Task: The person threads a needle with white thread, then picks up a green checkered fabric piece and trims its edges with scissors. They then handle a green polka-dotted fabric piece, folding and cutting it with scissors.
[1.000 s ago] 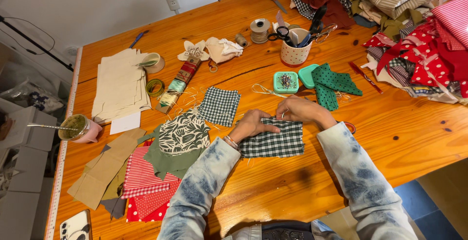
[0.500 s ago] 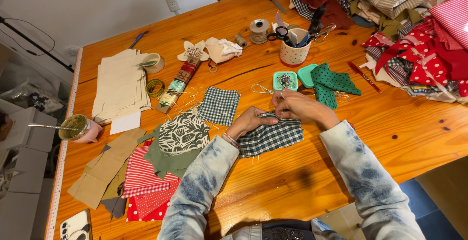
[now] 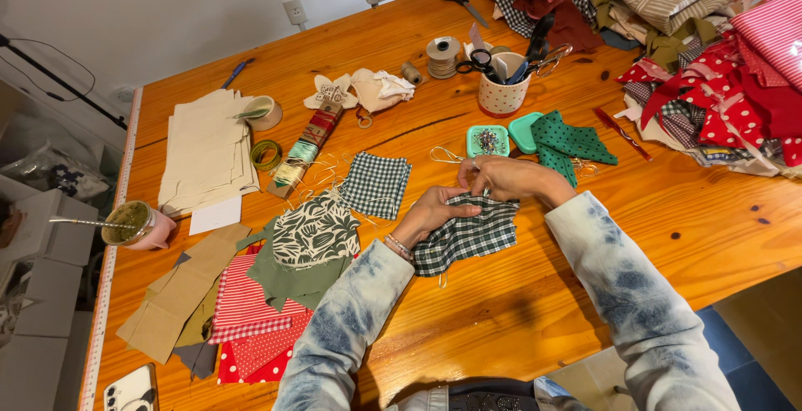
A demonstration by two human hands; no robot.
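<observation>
Head view looks down on both of my hands meeting over a dark green checked cloth (image 3: 468, 235) that lies on the wooden table (image 3: 518, 311), near the middle and close to me. My left hand (image 3: 436, 212) rests on the cloth's left part, fingers curled and pinching its upper edge. My right hand (image 3: 501, 177) sits at the cloth's far edge, fingers bent and closed on the fabric there; whether it also holds something small I cannot tell. Both sleeves are pale mottled denim. Just beyond my right hand stands a small green tin (image 3: 487, 140) with its lid beside it, and to its right lies a green dotted cloth (image 3: 568, 142). Left of my left hand a smaller green checked square (image 3: 376, 184) lies flat, and nearer me a leaf-patterned piece (image 3: 316, 231) tops a heap of red striped and plain green scraps. Farther off a spotted cup (image 3: 501, 93) holds scissors, with a twine spool (image 3: 443, 56) to its left. Cream sheets (image 3: 205, 152) are stacked at the far left, a pink cup (image 3: 142, 225) nearer the left edge, and folded red fabrics (image 3: 735, 85) pile up on the right.
</observation>
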